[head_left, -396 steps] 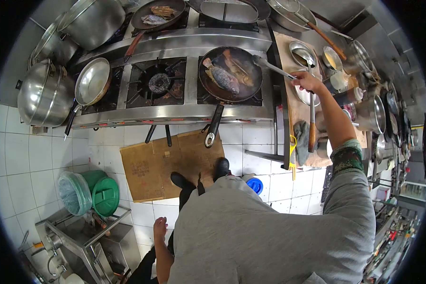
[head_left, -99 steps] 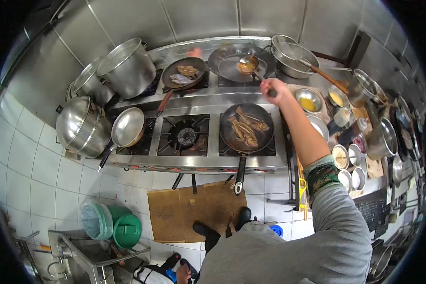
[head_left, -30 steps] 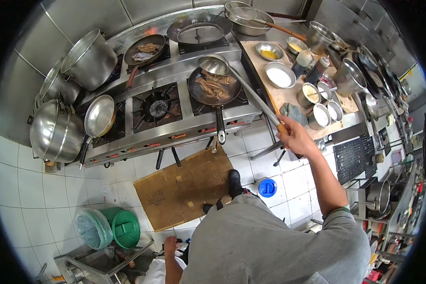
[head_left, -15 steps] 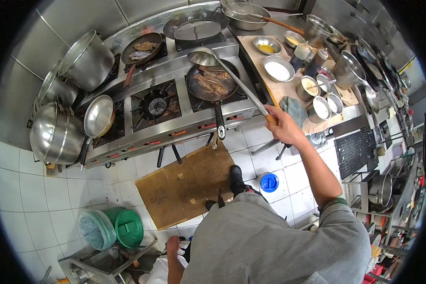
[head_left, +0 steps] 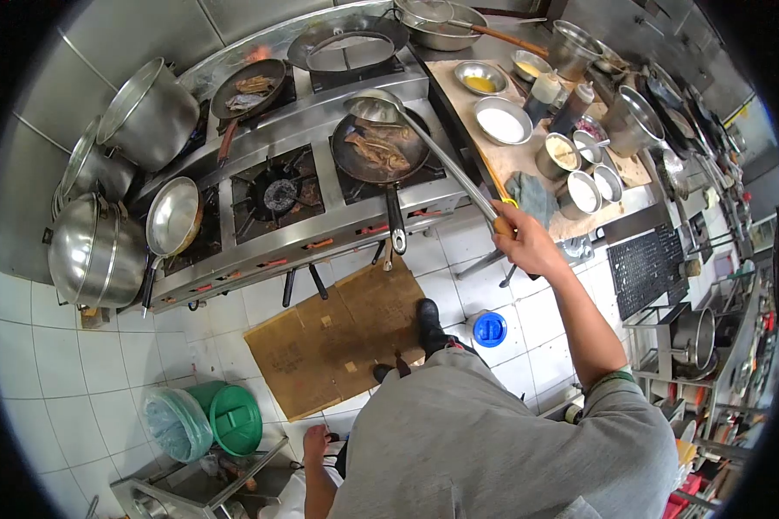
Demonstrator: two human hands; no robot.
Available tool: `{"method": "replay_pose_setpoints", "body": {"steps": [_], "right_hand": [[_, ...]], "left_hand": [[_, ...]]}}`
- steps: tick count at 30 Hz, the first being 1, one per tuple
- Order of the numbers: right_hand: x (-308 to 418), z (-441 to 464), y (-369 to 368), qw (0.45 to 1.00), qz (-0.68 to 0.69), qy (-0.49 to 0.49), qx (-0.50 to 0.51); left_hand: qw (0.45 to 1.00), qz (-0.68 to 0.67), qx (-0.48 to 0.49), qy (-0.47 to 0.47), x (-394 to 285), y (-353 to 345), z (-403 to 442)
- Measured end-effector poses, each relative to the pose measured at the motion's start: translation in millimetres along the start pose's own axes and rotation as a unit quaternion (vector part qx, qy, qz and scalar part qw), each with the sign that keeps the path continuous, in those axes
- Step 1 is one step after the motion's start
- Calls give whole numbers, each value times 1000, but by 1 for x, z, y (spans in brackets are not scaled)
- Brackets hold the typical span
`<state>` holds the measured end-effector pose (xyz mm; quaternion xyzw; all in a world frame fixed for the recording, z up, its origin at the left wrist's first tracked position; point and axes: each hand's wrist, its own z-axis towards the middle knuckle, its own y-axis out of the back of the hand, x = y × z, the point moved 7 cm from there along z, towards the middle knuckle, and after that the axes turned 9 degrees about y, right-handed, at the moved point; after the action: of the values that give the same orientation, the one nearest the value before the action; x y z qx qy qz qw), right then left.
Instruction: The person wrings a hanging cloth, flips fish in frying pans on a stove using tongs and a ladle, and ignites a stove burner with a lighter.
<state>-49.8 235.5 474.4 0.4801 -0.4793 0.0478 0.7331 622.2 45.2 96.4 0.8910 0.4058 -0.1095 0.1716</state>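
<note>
My right hand [head_left: 528, 246] is closed around the wooden handle end of a long metal ladle [head_left: 450, 164]. The ladle's bowl hangs over the far rim of a black frying pan [head_left: 348, 164]; I cannot tell whether they touch. Browned pieces of fish [head_left: 379, 154] lie in that pan, which sits on a front burner with its handle towards me. Low at my side hangs my left hand [head_left: 315, 441], fingers curled, next to something dark; what it holds, if anything, is hidden.
Another pan with fish [head_left: 225, 108] sits on a rear burner, near a wok [head_left: 301, 41]. Pots [head_left: 151, 121] stand at left. Bowls, sauce bottles [head_left: 571, 108] and a grey cloth [head_left: 531, 201] occupy the side counter. Cardboard [head_left: 312, 346] and a blue-lidded tub [head_left: 491, 329] are on the floor.
My right hand and the ladle have shifted slightly right relative to the front pan. An orange flame now shows behind the rear pan with fish. The whole view has shifted a little.
</note>
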Motion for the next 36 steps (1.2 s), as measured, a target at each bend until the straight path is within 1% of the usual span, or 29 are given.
{"method": "replay_pose_setpoints", "body": {"steps": [1, 2, 4, 6, 7, 8, 11, 14, 15, 18, 21, 24, 27, 30, 33, 36], "right_hand": [[-1, 0, 1, 1000, 4, -16, 1], [1, -1, 3, 999, 8, -31, 2], [7, -5, 8, 998, 8, -58, 11], [9, -15, 17, 996, 2, -80, 26], [8, -18, 19, 999, -5, -43, 18], [4, -22, 18, 998, 1, -54, 24], [4, -33, 18, 993, 23, -110, 44], [1, -34, 14, 993, 10, -114, 40], [-1, -34, 14, 996, -13, -83, 30], [-3, -41, 14, 998, 20, -51, 7], [-9, -44, 13, 998, 34, -55, 10], [-15, -45, 9, 992, 75, -97, -1], [-12, -47, 7, 986, 110, -128, -1], [-19, -52, 7, 983, 104, -147, 24], [-26, -57, -2, 977, 157, -143, 5], [-24, -53, 1, 979, 144, -141, 21]], "left_hand": [[1000, -17, 0, -25, -3, 0, 4], [1000, -2, -21, -20, -1, 4, 7], [998, 28, -63, -9, -32, -3, -31], [999, 1, -50, -15, -30, 1, -29], [999, -9, -36, -12, -24, 4, -20], [1000, -18, -22, -7, -16, 4, -12], [999, 36, -31, -6, 6, 3, 1], [993, 33, 84, 73, 29, -1, 19], [996, 65, -13, 61, 14, -6, -6], [997, 48, -45, 28, -3, -9, -26], [995, 73, -70, 5, -16, -7, -26], [998, 50, -19, 14, -22, -7, -18], [997, 47, -66, -2, -46, -14, -45], [994, 96, -42, 13, -36, -10, -28], [995, 37, -97, -7, -32, -12, -37], [993, 111, -34, -18, -28, -13, -31]]}}
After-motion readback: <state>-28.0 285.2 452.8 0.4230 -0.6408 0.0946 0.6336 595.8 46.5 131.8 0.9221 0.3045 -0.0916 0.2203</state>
